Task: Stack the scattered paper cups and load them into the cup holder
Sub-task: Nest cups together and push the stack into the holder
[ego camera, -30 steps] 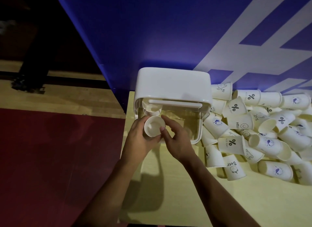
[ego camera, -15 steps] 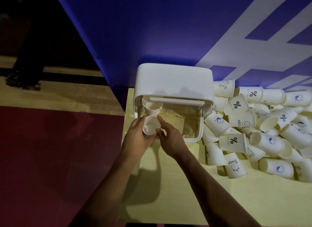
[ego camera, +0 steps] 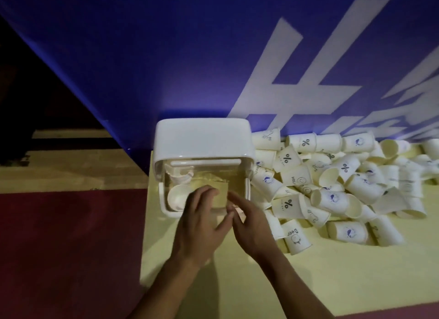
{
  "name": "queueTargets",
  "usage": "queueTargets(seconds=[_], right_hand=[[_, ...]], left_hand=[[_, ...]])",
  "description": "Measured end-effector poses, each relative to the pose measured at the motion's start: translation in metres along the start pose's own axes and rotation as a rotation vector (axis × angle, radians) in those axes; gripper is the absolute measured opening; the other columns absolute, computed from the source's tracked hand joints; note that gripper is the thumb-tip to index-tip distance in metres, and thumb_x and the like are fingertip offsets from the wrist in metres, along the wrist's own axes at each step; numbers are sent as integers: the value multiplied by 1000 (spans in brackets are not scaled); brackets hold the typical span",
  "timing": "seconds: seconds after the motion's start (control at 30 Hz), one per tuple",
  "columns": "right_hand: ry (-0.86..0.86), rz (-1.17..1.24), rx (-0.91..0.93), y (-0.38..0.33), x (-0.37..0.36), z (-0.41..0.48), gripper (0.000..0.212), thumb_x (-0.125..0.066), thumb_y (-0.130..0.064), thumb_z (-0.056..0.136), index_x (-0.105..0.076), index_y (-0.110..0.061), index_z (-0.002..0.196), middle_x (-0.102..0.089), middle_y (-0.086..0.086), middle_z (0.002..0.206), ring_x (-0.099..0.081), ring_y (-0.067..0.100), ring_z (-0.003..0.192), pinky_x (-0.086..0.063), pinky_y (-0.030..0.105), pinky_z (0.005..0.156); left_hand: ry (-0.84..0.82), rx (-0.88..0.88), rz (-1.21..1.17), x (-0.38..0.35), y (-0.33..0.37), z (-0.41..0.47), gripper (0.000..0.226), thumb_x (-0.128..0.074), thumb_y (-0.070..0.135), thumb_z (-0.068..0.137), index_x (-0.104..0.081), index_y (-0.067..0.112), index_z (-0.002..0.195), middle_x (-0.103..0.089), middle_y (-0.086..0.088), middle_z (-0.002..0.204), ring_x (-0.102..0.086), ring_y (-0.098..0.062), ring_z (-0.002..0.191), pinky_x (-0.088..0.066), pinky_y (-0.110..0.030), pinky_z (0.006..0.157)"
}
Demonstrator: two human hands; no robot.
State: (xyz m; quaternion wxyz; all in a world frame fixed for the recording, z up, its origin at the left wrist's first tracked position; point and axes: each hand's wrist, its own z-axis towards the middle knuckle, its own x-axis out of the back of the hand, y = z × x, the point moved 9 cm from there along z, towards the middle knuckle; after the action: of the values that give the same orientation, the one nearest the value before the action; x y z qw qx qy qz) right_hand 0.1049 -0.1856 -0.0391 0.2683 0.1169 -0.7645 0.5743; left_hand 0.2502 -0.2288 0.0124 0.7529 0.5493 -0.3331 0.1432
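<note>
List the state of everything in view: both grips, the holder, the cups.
cup holder, upright, one stack inside.
cup stack, nested, in the holder's left side, mouth toward the camera.
left grip, open, fingers on the holder's clear front, holding nothing.
right grip, open, beside the left, holding nothing.
loose cups, unstacked, heaped on their sides right of the holder.

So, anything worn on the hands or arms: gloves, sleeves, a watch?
No. The left hand and right hand are bare, no gloves. Both forearms show no sleeves down to the frame edge. No watch, bracelet or ring is visible, though the light is dim.
</note>
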Motion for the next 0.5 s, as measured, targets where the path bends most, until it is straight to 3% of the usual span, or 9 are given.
queueTargets(seconds=[0.1, 0.17, 0.23, 0.33, 0.43, 0.5], right_hand=[[107, 13, -50, 22, 57, -15, 34, -58, -28, 102, -66, -29, 135, -69, -18, 128, -62, -4, 119, -53, 34, 101], [208, 15, -103, 42, 103, -24, 30, -61, -29, 100, -70, -28, 129, -72, -18, 122, -64, -3, 114, -55, 35, 98], [276, -1, -125, 56, 142, -29, 26, -62, -31, 100, -72, -28, 124, -72, -17, 118, -67, 0, 109, -56, 25, 92], [300, -20, -145, 77, 188, -30, 25, -61, -28, 101, -72, -27, 123, -71, -20, 112, -67, 1, 103, -47, 5, 81], [300, 13, -163, 97, 218, -25, 22, -62, -29, 101, -71, -35, 120, -68, -30, 107, -64, -5, 103, -51, 15, 84], [276, 32, -167, 110, 231, -18, 24, -63, -31, 100, -69, -36, 123, -65, -33, 109, -61, -12, 104, -52, 17, 87]], left_hand=[[-145, -199, 37, -46, 62, 26, 47, -61, 43, 90, -61, 17, 129, -57, 3, 134, -58, -15, 122, -54, -28, 96], [-217, -240, 90, -76, 94, 54, 53, -62, 43, 90, -57, 18, 136, -54, 2, 142, -57, -19, 128, -54, -34, 99], [-271, -195, 163, -100, 111, 88, 61, -69, 43, 92, -50, 22, 145, -48, 2, 151, -50, -19, 135, -49, -34, 105], [-223, -222, 318, -125, 132, 144, 69, -78, 37, 88, -49, 16, 147, -50, -3, 151, -52, -24, 134, -46, -34, 106], [-328, -89, 453, -156, 116, 191, 76, -77, 34, 87, -38, 18, 149, -41, -3, 155, -43, -26, 138, -40, -38, 111], [-355, -56, 559, -172, 104, 208, 74, -78, 36, 85, -39, 18, 146, -45, -6, 150, -47, -28, 133, -43, -39, 107]])
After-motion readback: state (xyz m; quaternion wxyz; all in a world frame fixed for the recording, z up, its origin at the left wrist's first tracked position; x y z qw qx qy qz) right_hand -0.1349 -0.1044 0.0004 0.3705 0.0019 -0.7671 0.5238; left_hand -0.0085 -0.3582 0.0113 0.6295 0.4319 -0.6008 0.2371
